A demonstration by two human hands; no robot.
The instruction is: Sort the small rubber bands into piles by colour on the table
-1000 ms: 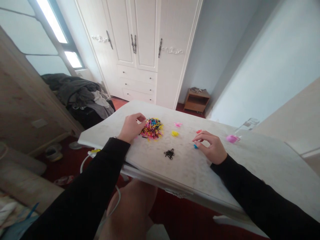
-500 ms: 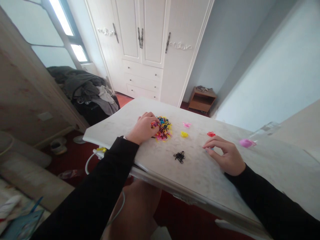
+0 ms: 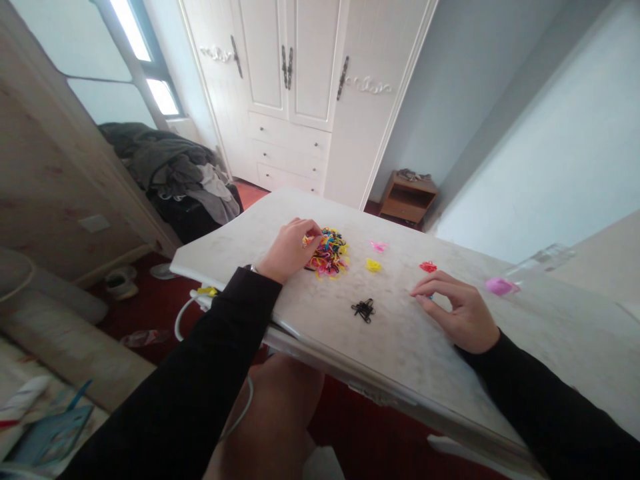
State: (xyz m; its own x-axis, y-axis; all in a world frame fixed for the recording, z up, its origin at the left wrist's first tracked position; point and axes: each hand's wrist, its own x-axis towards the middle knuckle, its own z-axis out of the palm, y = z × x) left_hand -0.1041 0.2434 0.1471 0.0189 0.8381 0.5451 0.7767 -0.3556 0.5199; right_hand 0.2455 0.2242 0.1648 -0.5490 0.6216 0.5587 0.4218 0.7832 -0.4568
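My left hand [image 3: 290, 249] rests at a mixed pile of small coloured rubber bands [image 3: 331, 257] on the white table. Its thumb and forefinger are pinched together over the pile's left side; what lies between the tips is too small to make out. Farther right, my right hand [image 3: 463, 310] is low over the tabletop with thumb and forefinger tips brought close together. A bit of blue [image 3: 430, 297] shows at those fingers, mostly hidden. Just beyond them lies a small red heap of bands [image 3: 428, 267]. Between the hands are pink [image 3: 379, 247], yellow [image 3: 373, 265] and black [image 3: 364, 310] heaps.
A pink item [image 3: 501, 287] and a clear container [image 3: 543, 260] lie at the table's right. The table's near edge [image 3: 350, 373] runs above my legs. Beyond stand a white wardrobe [image 3: 310, 100], a small wooden cabinet [image 3: 407, 198] and piled clothes [image 3: 173, 163].
My left fingers have shifted slightly up over the pile, and the pinch has drawn closer. My right hand stays about where it was. The whole view has shifted a little.
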